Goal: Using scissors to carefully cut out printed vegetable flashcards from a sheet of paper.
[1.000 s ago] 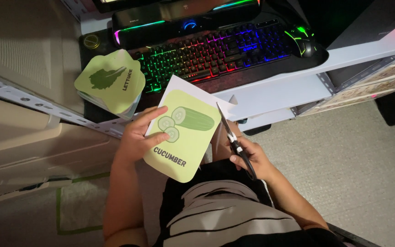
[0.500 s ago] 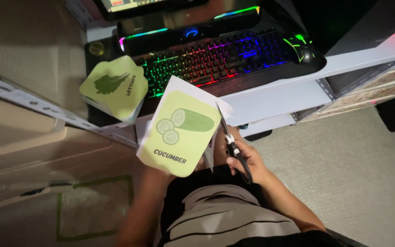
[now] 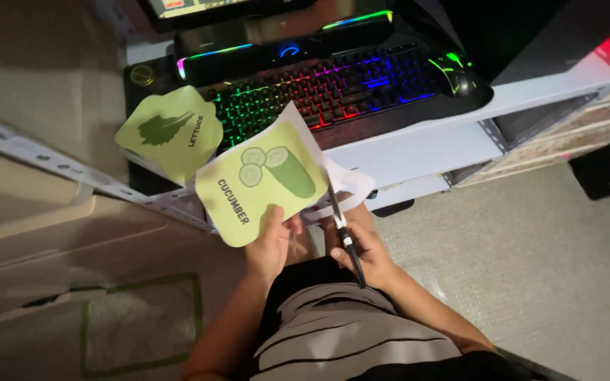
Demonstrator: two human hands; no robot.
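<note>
My left hand (image 3: 273, 243) holds the lower edge of a white paper sheet printed with a light green card (image 3: 266, 182) that shows a cucumber and slices. My right hand (image 3: 365, 250) grips black-handled scissors (image 3: 340, 222), whose blades point up into the right edge of that sheet, where a white strip curls away. Both hands are over my lap, just in front of the desk's edge.
A second green card with a lettuce picture (image 3: 171, 130) lies at the desk's left corner. A rainbow-lit keyboard (image 3: 319, 88) and a mouse (image 3: 460, 77) sit on the dark desk mat. A white shelf (image 3: 418, 148) juts below the desk. Grey carpet lies to the right; a green tape square (image 3: 142, 328) marks the floor.
The cucumber sheet has been turned, its printed side now tilted leftward. My left hand shifted from the sheet's left side to its lower edge. The scissors stay at the right edge.
</note>
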